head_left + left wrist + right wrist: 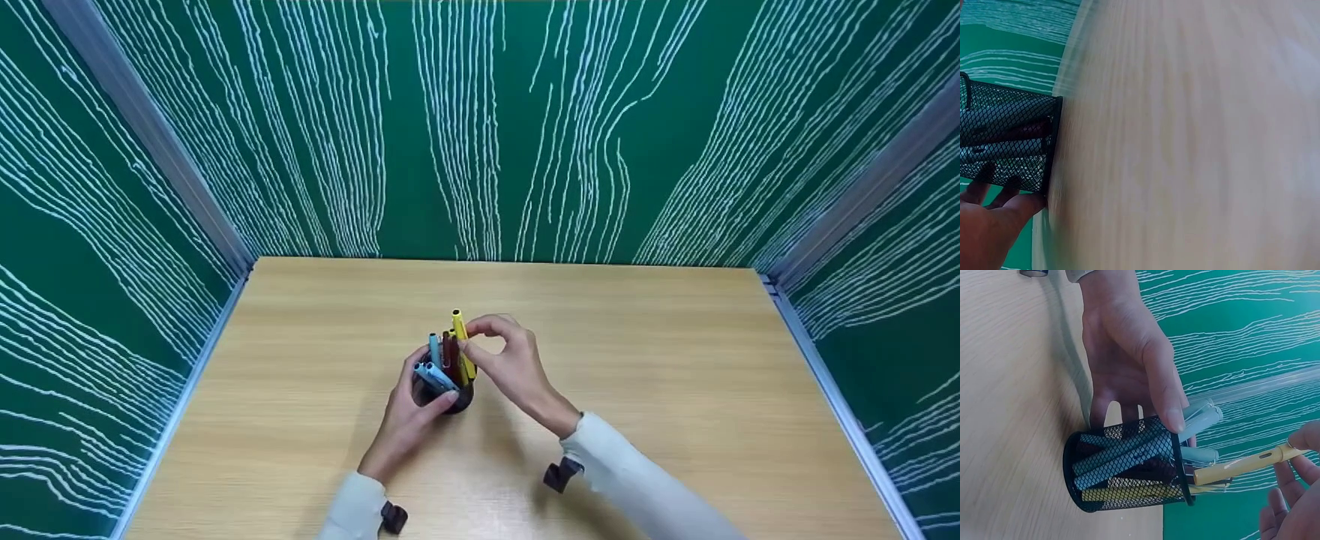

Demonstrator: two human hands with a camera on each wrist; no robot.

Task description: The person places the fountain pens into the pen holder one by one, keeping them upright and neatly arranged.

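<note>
With our left hand (409,416) gripping the mesh pen cup (1129,467) at the table's (675,360) centre and our right hand (510,367) pinching the yellow pen (1241,467), a skewed pull likely snags neighbouring pens (435,367) and tips the cup.

You're at a staged recording booth: green panels (480,127) with white wavy lines wall in a pale wooden surface (675,360) on three sides, joined by grey corner strips (142,127).

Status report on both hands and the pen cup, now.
Left hand grips mesh pen cup. Right hand pinches yellow pen standing in cup. Nothing in the way.
</note>
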